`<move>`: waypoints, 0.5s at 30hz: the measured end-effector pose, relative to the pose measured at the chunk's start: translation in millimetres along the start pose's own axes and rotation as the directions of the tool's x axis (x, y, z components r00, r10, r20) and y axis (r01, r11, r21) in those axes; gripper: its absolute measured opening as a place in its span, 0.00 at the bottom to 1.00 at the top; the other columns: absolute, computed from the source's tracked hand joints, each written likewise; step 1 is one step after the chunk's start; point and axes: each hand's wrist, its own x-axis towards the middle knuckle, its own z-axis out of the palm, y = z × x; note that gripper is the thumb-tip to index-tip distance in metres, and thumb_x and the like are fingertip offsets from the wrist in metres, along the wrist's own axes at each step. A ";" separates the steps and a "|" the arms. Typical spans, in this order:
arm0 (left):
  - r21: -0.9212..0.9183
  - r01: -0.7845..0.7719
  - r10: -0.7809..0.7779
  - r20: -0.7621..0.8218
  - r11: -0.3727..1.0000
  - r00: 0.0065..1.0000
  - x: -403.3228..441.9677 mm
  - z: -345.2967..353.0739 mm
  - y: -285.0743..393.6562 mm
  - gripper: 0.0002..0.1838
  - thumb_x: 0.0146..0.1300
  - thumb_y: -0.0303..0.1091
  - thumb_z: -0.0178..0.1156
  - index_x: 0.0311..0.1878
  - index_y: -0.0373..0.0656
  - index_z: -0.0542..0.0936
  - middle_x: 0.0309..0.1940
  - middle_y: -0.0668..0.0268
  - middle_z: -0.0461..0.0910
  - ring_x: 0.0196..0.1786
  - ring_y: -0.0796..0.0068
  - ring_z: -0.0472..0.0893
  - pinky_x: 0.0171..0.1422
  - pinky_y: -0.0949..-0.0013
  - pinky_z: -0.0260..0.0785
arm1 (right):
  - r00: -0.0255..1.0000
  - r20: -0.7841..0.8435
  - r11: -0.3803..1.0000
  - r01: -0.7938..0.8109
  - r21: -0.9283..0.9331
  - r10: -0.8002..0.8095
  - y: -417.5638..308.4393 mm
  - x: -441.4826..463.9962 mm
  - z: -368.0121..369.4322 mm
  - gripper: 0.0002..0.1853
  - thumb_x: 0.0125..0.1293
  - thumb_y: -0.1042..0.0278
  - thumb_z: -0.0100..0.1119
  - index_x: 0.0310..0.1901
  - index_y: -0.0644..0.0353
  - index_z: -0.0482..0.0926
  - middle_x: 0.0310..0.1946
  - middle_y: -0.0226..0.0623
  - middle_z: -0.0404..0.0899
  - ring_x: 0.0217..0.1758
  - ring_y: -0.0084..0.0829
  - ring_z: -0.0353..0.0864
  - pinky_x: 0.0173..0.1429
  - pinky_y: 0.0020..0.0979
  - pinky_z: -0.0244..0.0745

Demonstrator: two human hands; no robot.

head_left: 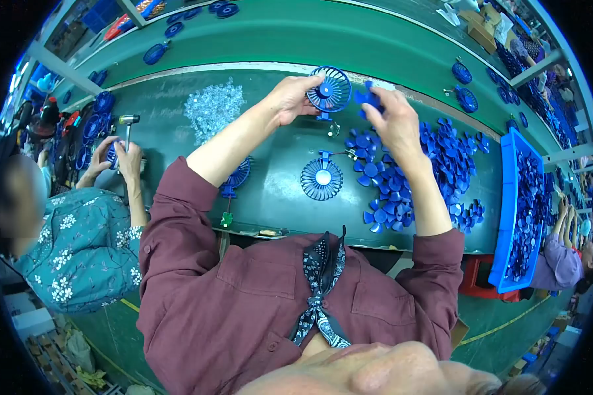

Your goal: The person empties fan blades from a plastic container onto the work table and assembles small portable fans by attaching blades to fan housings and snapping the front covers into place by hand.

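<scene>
My left hand (288,99) grips a round blue fan housing (329,92) by its rim, above the far part of the green table (270,158). A small circuit board (334,129) hangs below it on a wire. Just right of the housing, my right hand (396,122) pinches a blue fan blade (367,97), apart from the housing. Below my hands lies another fan housing (322,177) with a pale round centre. One more housing (238,175) is partly hidden by my left forearm, its green board (226,219) near the front edge.
A heap of blue fan blades (441,164) lies to the right, beside a blue crate (507,217) of blades. Small clear parts (212,112) are piled at left. Beyond runs a green conveyor (263,43) carrying fan housings. At left a co-worker (79,243) handles a blue part near a hammer (128,122).
</scene>
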 end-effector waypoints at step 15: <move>0.258 -0.307 0.293 0.093 0.916 0.952 -28.2 41.0 -20.8 0.13 0.64 0.37 0.65 0.44 0.37 0.80 0.34 0.68 0.81 0.33 0.80 0.78 0.37 0.73 0.72 | 0.991 0.003 0.991 0.133 -0.005 -0.133 -34.2 -9.4 6.7 0.20 0.54 0.66 0.69 0.49 0.56 0.75 0.39 0.41 0.75 0.40 0.46 0.80 0.38 0.42 0.77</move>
